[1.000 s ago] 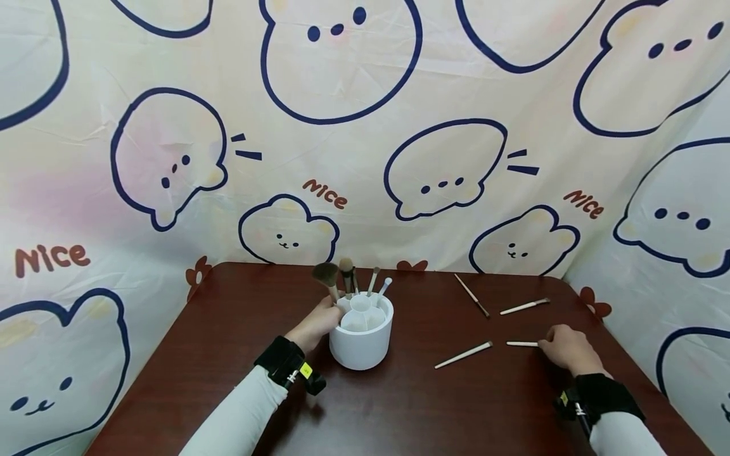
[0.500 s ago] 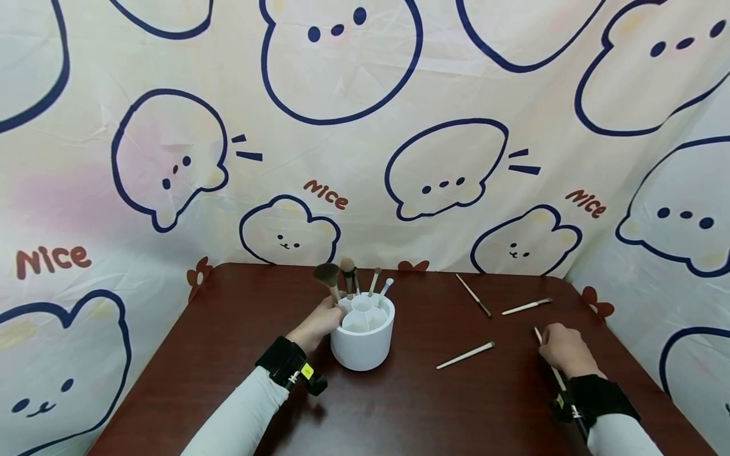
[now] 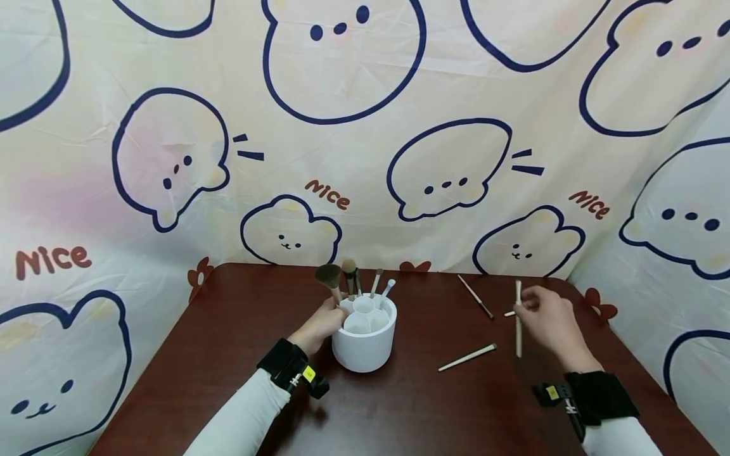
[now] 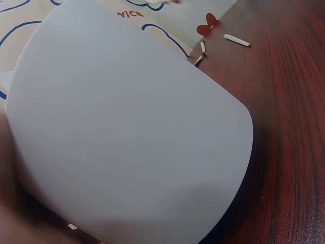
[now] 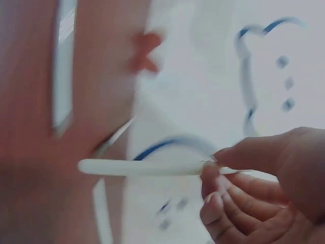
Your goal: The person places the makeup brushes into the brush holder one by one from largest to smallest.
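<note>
My left hand [image 3: 317,326] grips the white round brush holder [image 3: 363,351] at its left rim. The holder stands upright, divided into compartments, with several makeup brushes in its back and left parts, among them a wide fan-shaped brush [image 3: 328,276]. Its white wall [image 4: 132,122] fills most of the left wrist view. Over the right side of the table, my right hand [image 3: 553,320] pinches a makeup brush [image 3: 518,332] between thumb and fingers, held upright. In the right wrist view this brush [image 5: 142,168] shows a pale handle; its other end is hidden by the fingers.
A thin brush [image 3: 475,296] and a pale brush [image 3: 467,358] lie on the brown table [image 3: 410,411] between the hands. Another pale brush [image 3: 509,313] lies partly behind the right hand. Patterned cloth [image 3: 365,158] hangs behind and beside the table.
My right hand has picked the makeup brush up off the table, turned it upright and moved it up and slightly left. My left hand stays on the holder.
</note>
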### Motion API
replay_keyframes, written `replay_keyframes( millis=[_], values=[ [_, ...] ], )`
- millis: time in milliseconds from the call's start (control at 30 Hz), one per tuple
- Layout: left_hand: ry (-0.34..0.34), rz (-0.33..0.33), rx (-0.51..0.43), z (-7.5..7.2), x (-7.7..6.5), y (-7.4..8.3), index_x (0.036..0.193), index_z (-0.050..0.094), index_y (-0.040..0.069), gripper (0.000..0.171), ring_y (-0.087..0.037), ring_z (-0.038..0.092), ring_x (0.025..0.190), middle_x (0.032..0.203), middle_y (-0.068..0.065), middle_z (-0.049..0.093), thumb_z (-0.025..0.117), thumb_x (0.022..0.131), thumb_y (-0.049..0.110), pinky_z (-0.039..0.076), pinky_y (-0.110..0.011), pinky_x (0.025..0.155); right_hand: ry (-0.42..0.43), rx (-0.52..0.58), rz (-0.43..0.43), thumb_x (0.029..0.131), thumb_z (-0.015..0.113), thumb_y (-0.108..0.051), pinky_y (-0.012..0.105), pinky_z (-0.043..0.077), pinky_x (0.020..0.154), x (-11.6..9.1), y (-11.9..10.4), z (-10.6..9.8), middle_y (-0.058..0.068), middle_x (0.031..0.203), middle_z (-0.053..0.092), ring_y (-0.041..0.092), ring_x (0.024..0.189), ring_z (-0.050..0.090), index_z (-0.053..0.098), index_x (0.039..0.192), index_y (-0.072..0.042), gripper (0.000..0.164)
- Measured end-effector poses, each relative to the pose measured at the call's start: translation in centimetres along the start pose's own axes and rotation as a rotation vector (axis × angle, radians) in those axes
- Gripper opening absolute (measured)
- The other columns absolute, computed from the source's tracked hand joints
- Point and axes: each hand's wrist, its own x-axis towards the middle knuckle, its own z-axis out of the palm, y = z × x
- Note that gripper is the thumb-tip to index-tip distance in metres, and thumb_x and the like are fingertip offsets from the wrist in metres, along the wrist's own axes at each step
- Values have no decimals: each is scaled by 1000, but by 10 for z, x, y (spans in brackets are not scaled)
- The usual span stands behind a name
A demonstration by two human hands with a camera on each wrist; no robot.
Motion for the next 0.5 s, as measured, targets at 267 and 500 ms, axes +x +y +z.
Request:
replay_keyframes(
  millis=[267, 500],
  values=[
    [-15, 12, -5, -1, 1, 1, 140, 33, 3, 59, -29, 31, 124, 141, -16, 36, 44, 83, 3, 26, -54, 102, 146, 293, -165, 91, 61, -23, 23, 47, 52, 4, -95, -2, 5, 81, 68, 17, 66, 61, 63, 96, -9, 16],
    [-6, 1, -5, 0, 0, 0, 142, 30, 3, 60, -29, 29, 126, 144, -16, 32, 43, 84, 3, 25, -55, 103, 22, 591, -254, 91, 60, -11, 26, 53, 61, -6, -161, 1, 10, 84, 68, 20, 71, 63, 62, 95, 1, 12]
  ],
)
